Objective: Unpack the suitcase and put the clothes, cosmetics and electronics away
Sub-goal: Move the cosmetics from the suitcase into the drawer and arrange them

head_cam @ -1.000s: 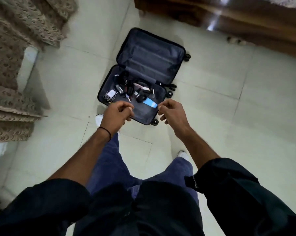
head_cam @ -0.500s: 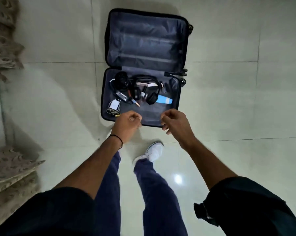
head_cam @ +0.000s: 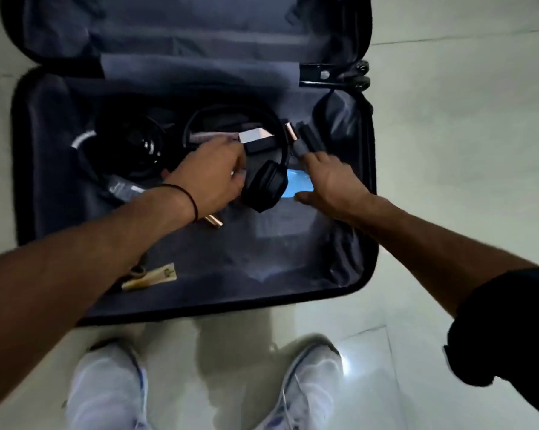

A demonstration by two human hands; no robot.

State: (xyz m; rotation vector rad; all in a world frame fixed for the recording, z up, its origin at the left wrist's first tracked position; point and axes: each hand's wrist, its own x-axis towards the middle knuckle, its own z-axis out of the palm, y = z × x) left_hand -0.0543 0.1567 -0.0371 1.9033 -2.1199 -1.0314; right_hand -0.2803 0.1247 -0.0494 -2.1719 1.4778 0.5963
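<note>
The dark suitcase (head_cam: 349, 283) lies open on the floor, and both my hands are inside its near half. My left hand (head_cam: 212, 178) hovers over the small items just left of the black headphones (head_cam: 265, 187). Its fingers bend down beside the ear cup, and what they hold is hidden. My right hand (head_cam: 330, 181) stretches flat over a light blue tube (head_cam: 294, 184), with the fingertips near a grey stick (head_cam: 301, 148). A rose-gold tube (head_cam: 291, 131), a white box (head_cam: 255, 135) and a round black gadget (head_cam: 131, 144) lie further back.
A beige tagged item (head_cam: 156, 276) and a rose-gold lipstick (head_cam: 214, 220) lie near the front wall of the case. The lid half (head_cam: 200, 26) lies flat behind. My white shoes (head_cam: 106, 386) stand on the pale tiled floor (head_cam: 463, 150) just before the case.
I have bent down close to the suitcase. Both hands moved from its near rim into the case, the left to the headphones and the right over the blue tube.
</note>
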